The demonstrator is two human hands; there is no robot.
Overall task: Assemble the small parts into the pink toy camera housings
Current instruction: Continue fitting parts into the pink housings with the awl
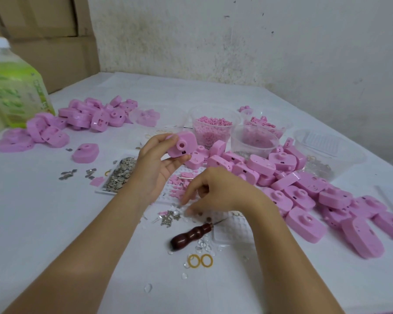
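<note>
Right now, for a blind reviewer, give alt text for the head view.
A person's left hand holds a pink toy camera housing above a white table while the right hand reaches to small loose parts beside a wooden-handled awl.

The fingertips (187, 201) of my right hand (218, 191) blur; whether they pinch anything, I cannot tell. My left hand (154, 164) hides part of the pink plastic toy camera housing (182, 145). The left edge crops the green-labelled plastic bottle (11, 87).
</note>
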